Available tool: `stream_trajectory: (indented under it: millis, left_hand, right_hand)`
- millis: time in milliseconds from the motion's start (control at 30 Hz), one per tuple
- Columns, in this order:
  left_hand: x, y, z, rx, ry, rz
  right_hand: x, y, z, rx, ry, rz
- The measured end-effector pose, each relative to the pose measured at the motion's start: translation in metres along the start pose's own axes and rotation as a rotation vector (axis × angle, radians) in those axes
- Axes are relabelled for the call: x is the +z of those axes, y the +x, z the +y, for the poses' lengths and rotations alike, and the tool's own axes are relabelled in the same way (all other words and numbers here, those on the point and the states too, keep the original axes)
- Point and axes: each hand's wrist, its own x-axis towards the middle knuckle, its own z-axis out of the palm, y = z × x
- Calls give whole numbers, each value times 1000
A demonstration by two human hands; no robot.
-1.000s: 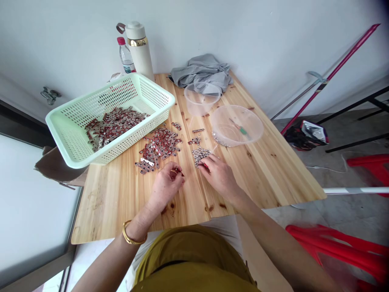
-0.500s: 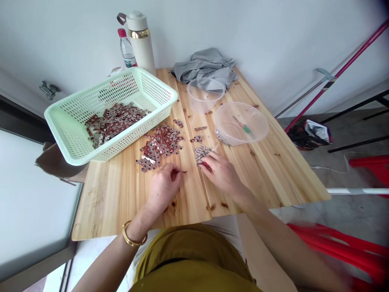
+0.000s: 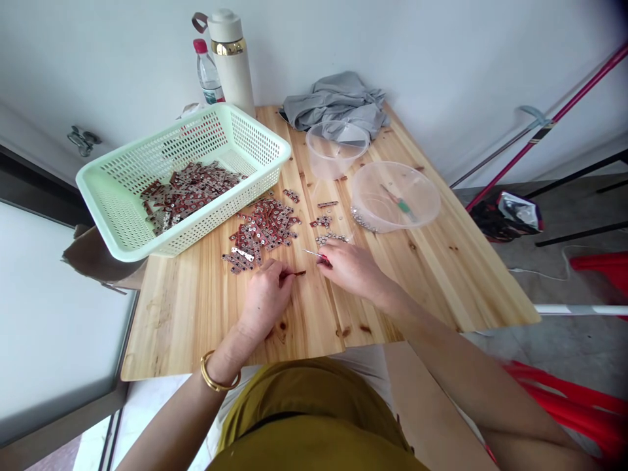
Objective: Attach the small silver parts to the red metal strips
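Close to the table's middle, my left hand (image 3: 267,291) is closed, pinching one small dark reddish strip (image 3: 300,273) that sticks out to the right of the fingertips. My right hand (image 3: 349,267) is closed around a thin red-handled tool (image 3: 311,252) whose slim metal tip points left toward the strip; its exact kind is hard to make out. Just beyond the right fingers lie small round metal pieces (image 3: 324,239). A pile of reddish strips with round metal spots (image 3: 265,226) spreads beyond my left hand, and a few more strips (image 3: 321,222) lie behind the metal pieces.
A pale green basket (image 3: 245,186) of strips stands at the left. Two clear plastic tubs (image 3: 422,212) are at the right; the nearer holds a green-handled tool (image 3: 403,206) and small metal pieces. Grey cloth (image 3: 338,98), a bottle (image 3: 209,75) and a flask (image 3: 234,72) stand behind.
My right hand has drawn back slightly from the round metal pieces, and the tool's tip now points left toward the strip. The left hand keeps its pinch. The camera view has shifted a little.
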Motion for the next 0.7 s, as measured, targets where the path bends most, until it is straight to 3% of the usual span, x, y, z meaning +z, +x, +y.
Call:
stream_trajectory:
  millis: [433,700]
  left_hand:
    - [0,5,2,-24,67,-24]
    - [-2,9,3,-53,30,-43]
  right_hand:
    - [-1,1,-2,-32,24,-9]
    - [8,-6,-22,-93,114,130]
